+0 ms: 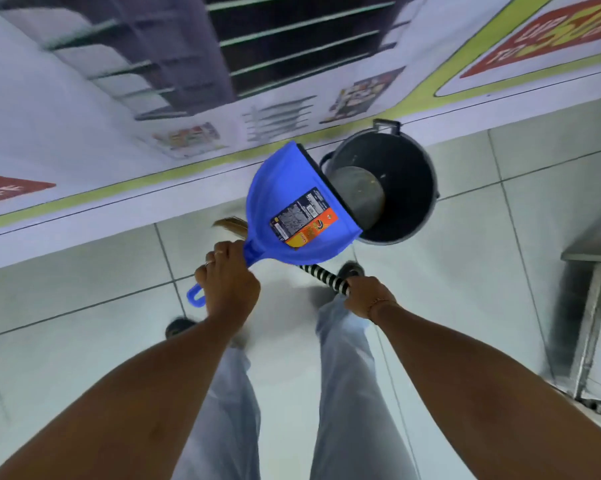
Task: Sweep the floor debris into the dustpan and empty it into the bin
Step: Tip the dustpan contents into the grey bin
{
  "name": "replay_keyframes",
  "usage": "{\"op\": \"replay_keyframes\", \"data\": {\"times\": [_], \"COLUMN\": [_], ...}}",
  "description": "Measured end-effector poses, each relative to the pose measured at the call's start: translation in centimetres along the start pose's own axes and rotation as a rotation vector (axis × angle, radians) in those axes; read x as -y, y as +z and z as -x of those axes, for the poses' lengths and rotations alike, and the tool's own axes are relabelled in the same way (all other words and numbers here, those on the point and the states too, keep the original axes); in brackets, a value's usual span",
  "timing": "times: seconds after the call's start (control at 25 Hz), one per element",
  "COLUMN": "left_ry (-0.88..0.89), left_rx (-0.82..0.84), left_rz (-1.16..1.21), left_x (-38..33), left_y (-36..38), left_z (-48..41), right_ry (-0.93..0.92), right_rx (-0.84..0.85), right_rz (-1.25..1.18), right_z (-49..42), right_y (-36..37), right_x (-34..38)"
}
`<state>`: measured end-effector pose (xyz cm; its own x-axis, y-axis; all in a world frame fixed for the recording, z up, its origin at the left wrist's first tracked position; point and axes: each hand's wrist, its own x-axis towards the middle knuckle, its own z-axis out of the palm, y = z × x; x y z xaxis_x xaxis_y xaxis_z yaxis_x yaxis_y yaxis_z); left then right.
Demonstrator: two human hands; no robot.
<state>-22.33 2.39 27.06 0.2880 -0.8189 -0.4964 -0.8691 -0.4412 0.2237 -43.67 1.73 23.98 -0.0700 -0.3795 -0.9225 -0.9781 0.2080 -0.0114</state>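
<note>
My left hand [227, 285] grips the handle of a blue dustpan [285, 209]. The pan is tipped up with its labelled underside facing me and its front lip over the rim of the dark grey bin [413, 174]. The bin stands on the tiled floor against the wall, and a few specks show on its bottom. My right hand [366, 295] holds the black-and-white striped broom handle [321, 274], which runs behind the dustpan. The broom's straw bristles [231, 225] stick out to the left of the pan. Whatever is inside the pan is hidden.
A wall covered with printed posters [223, 81] runs along the far side of the pale tiled floor [84, 289]. A metal table leg and frame [590, 323] stand at the right. My legs and shoes are below the dustpan.
</note>
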Motion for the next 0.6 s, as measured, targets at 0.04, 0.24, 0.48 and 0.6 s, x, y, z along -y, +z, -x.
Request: {"op": "replay_keyframes", "data": {"times": [0.04, 0.24, 0.48, 0.6], "left_ry": [-0.056, -0.398, -0.732, -0.778], "left_rx": [-0.012, -0.14, -0.241, -0.29], "left_rz": [0.025, 0.11, 0.196, 0.252], "left_x": [3.3, 21.2, 33.2, 37.0], "left_y": [-0.5, -0.6, 5.6, 10.2], "left_z": [0.4, 1.5, -2.9, -5.7], "right_ry": [-0.002, -0.093, -0.411, -0.525], "right_rx": [-0.029, -0.166, -0.161, -0.291], "right_rz": [0.05, 0.183, 0.358, 0.48], "right_z": [-0.1, -3.1, -14.7, -21.2], "right_y": [0.7, 5.4, 8.2, 8.9], "right_x": [1.5, 13.0, 29.3, 35.5]}}
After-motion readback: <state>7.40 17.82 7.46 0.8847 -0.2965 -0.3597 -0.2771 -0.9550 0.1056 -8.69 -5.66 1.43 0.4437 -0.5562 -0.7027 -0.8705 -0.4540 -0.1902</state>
